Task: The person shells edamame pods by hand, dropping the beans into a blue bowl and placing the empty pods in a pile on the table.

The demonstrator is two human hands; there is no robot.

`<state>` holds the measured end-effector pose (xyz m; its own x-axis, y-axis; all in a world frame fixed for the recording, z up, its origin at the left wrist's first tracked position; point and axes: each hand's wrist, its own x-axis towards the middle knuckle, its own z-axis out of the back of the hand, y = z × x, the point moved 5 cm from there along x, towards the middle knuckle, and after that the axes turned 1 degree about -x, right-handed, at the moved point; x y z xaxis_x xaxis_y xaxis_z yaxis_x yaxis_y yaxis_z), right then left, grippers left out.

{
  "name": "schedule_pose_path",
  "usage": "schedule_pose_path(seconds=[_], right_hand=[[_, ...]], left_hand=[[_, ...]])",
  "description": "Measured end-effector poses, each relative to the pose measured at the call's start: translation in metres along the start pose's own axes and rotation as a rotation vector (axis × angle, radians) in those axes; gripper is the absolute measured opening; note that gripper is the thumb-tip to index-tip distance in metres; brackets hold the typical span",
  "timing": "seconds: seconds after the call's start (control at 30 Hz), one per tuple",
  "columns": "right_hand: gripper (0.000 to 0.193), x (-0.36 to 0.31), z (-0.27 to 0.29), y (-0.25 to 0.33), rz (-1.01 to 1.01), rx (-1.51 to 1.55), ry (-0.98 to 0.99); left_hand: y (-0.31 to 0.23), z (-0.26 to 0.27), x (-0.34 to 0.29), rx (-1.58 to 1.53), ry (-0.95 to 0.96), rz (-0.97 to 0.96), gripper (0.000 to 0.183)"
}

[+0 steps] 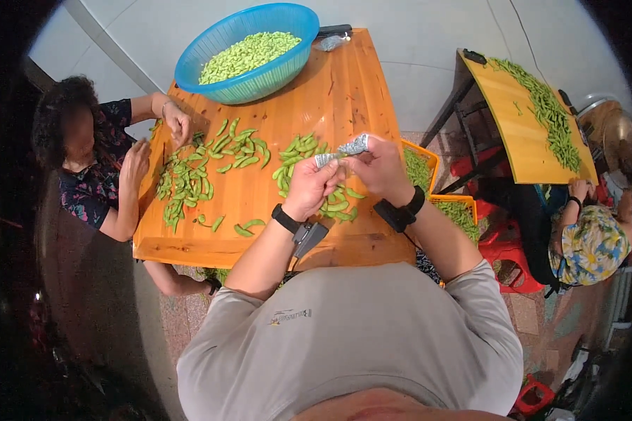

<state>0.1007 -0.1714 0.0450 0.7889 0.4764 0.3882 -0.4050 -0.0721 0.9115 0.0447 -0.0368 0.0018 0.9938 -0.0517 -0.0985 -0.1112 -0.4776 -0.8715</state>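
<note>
My left hand [310, 186] and my right hand [379, 167] are raised together over the wooden table [330, 91], both pinching a small crumpled silvery wrapper [343, 151] stretched between them. Below my hands lies a loose pile of green bean pods [298, 151]. More pods [239, 147] are scattered across the middle of the table. Each of my wrists carries a black band.
A blue basin [189, 67] of shelled green beans stands at the table's far end. A person at the left works on another pod heap [182, 184]. Orange crates [428, 158] of pods sit to my right. A second table [519, 140] with pods and another seated person [590, 242] are at right.
</note>
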Motion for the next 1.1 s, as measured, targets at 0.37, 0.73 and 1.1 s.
schedule_pose_path(seconds=[0.37, 0.73, 1.1], right_hand=[[0.014, 0.003, -0.007, -0.006, -0.008, 0.132, 0.038], [0.014, 0.0, -0.007, -0.011, -0.435, 0.294, 0.029], [0.011, 0.005, -0.01, -0.017, -0.347, 0.235, 0.01]], left_hand=[[-0.01, 0.004, 0.002, -0.001, -0.063, -0.046, 0.01], [-0.018, 0.011, 0.0, 0.327, -0.256, -0.398, 0.012], [-0.013, 0.015, 0.003, 0.235, -0.256, -0.33, 0.013]])
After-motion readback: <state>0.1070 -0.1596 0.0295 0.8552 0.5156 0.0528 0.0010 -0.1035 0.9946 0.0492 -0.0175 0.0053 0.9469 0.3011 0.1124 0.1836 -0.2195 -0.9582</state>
